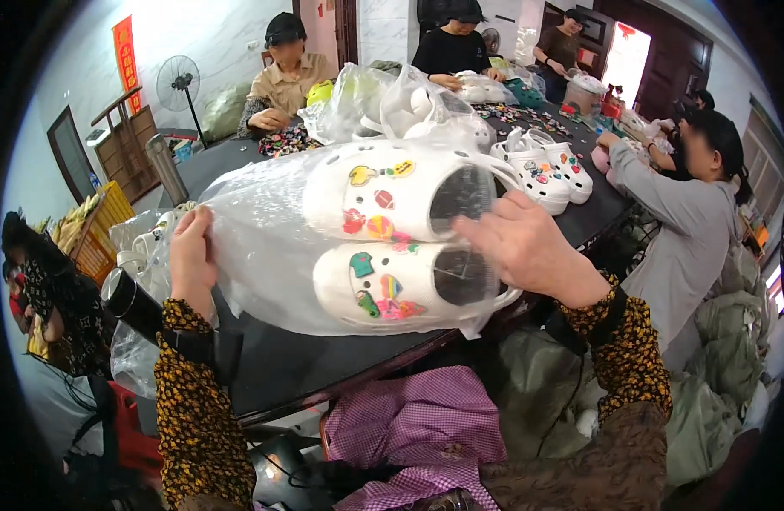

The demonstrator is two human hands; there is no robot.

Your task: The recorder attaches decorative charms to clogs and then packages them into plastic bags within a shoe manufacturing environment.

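A pair of white foam clogs (331, 203), dotted with colourful charms, lies one above the other inside a clear plastic bag (251, 213), toes to the left. My left hand (193, 260) is closed on the bag's left end. At the clogs' heel end, my right hand (533, 251) has its fingers curled in a pinch on the bag's edge. They are slightly blurred and overlap the heel straps, so their exact hold is partly hidden. Bag and clogs are raised over the near edge of the dark table (324, 362).
Another pair of decorated white clogs (541, 175) stands beyond my right hand. Loose charms (285, 143) and a large bag of clogs (409, 106) lie farther back. A black cylinder (132, 302) stands beside my left wrist. Several people work around the table; one in grey (677, 217) sits at right.
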